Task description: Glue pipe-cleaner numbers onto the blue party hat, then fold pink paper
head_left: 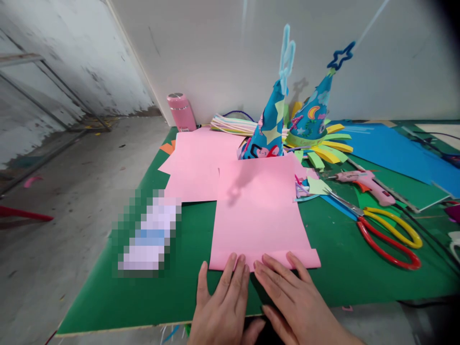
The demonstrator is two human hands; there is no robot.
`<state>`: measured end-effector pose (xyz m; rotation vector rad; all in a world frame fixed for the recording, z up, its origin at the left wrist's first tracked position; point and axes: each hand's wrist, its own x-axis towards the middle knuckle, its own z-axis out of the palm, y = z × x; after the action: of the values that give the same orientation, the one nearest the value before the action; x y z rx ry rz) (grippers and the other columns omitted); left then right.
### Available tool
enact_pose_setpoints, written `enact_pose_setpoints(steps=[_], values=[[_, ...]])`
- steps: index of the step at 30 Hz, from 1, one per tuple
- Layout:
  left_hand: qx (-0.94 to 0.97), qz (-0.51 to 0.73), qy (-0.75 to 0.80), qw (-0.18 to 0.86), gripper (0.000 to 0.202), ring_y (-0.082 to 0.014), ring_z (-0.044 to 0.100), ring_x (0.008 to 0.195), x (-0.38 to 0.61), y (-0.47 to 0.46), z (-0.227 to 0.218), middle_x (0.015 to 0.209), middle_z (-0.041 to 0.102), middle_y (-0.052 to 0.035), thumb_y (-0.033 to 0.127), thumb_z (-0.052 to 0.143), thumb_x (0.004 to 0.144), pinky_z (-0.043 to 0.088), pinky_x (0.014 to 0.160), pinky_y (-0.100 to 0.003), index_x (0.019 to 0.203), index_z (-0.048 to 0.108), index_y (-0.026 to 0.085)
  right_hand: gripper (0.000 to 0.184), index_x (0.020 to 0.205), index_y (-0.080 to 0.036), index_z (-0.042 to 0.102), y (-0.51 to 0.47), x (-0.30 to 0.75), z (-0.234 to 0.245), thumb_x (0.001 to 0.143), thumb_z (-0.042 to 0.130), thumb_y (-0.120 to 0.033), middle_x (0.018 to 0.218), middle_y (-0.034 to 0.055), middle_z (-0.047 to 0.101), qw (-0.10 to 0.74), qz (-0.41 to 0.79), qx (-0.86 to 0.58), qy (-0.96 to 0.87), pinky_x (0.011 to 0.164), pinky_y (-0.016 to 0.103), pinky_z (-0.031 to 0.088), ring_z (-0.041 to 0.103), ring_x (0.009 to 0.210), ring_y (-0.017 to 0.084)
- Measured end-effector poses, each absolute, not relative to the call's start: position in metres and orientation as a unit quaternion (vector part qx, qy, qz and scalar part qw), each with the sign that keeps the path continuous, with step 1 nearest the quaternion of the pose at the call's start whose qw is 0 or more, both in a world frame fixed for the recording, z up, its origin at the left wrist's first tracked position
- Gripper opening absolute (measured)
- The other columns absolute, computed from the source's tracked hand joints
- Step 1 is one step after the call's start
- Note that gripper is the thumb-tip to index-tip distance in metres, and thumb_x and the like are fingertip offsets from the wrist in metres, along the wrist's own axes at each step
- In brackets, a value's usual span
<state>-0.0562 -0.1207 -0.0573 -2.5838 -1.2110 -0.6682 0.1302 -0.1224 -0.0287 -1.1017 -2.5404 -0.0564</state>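
A sheet of pink paper (pixel 257 215) lies on the green table, its near edge folded over into a narrow strip. My left hand (pixel 228 294) rests at the middle of that fold, fingers stretched out and fingertips on the strip. Beside it, my right hand (pixel 291 292) lies with fingers extended over the fold's right half. Neither hand grips anything. Under the sheet's far left side is more pink paper (pixel 197 167). Just beyond stands a blue cone party hat (pixel 269 127) with a light blue pipe-cleaner top.
Scissors (pixel 370 218) with red and yellow handles and a pink glue gun (pixel 366 184) lie to the right. A second cone hat (pixel 312 117), blue card (pixel 402 148) and a pink bottle (pixel 181 112) stand or lie farther back. A blurred-out item (pixel 151 235) is at the left.
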Motion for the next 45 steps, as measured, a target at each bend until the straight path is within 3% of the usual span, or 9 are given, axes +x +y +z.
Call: enact_pose_setpoints(steps=[12,18,21,26,33,39,45], values=[[-0.878,-0.196,-0.432,0.054,0.054,-0.0256,0.04,0.117,-0.07,-0.121,-0.043,0.116,0.058,-0.0112,0.054,0.041,0.077,-0.002,0.103,-0.051,0.108,0.059,0.014,0.034,0.112,-0.012,0.054,-0.123,0.13,-0.031,0.081,0.044,-0.021,0.116,0.0043,0.058,0.18,-0.03,-0.391,-0.902,0.102,0.038,0.017,0.05,0.11,0.019],[-0.892,-0.13,-0.426,0.074,0.05,-0.0256,0.038,0.119,-0.092,-0.121,-0.039,0.122,0.054,-0.0106,0.045,0.042,0.079,-0.003,0.103,-0.051,0.117,0.052,0.014,0.035,0.114,-0.012,0.053,-0.123,0.13,-0.03,0.082,0.043,-0.022,0.116,0.0043,0.058,0.182,-0.029,-0.393,-0.901,0.103,0.037,0.016,0.049,0.111,0.018],[-0.884,-0.159,-0.429,0.095,0.052,-0.027,0.037,0.12,-0.101,-0.12,-0.043,0.12,0.055,-0.0113,0.046,0.04,0.079,0.0,0.102,-0.053,0.119,0.05,0.014,0.035,0.114,-0.013,0.053,-0.123,0.13,-0.029,0.083,0.043,-0.024,0.116,0.0041,0.058,0.179,-0.034,-0.394,-0.901,0.103,0.037,0.015,0.049,0.111,0.018],[-0.864,-0.181,-0.454,0.123,0.052,-0.0283,0.036,0.121,-0.108,-0.117,-0.035,0.115,0.058,-0.0137,0.049,0.042,0.077,0.005,0.102,-0.054,0.112,0.055,0.011,0.035,0.113,-0.011,0.055,-0.122,0.128,-0.028,0.081,0.044,-0.022,0.114,0.0048,0.06,0.188,-0.033,-0.39,-0.901,0.104,0.037,0.009,0.051,0.109,0.018],[-0.905,-0.189,-0.357,0.134,0.052,-0.0266,0.032,0.123,-0.077,-0.117,-0.041,0.113,0.059,-0.0116,0.05,0.043,0.076,0.009,0.105,-0.045,0.106,0.058,0.01,0.035,0.114,-0.012,0.054,-0.123,0.128,-0.029,0.081,0.044,-0.02,0.114,0.006,0.06,0.187,-0.035,-0.391,-0.9,0.102,0.038,0.017,0.05,0.109,0.019],[-0.903,-0.202,-0.354,0.138,0.058,-0.0268,0.042,0.115,-0.058,-0.115,-0.062,0.106,0.062,-0.0153,0.055,0.038,0.075,0.015,0.104,-0.038,0.097,0.061,0.007,0.036,0.115,-0.013,0.053,-0.123,0.127,-0.029,0.081,0.042,-0.019,0.113,0.0053,0.061,0.192,-0.036,-0.394,-0.898,0.103,0.038,0.017,0.05,0.109,0.018],[-0.9,-0.215,-0.354,0.137,0.058,-0.0268,0.05,0.106,-0.058,-0.114,-0.059,0.105,0.063,-0.0155,0.055,0.039,0.074,0.018,0.102,-0.038,0.096,0.061,0.006,0.034,0.111,-0.012,0.056,-0.124,0.118,-0.034,0.081,0.04,-0.015,0.117,0.002,0.058,0.191,-0.065,-0.39,-0.899,0.105,0.039,0.007,0.046,0.113,0.019]])
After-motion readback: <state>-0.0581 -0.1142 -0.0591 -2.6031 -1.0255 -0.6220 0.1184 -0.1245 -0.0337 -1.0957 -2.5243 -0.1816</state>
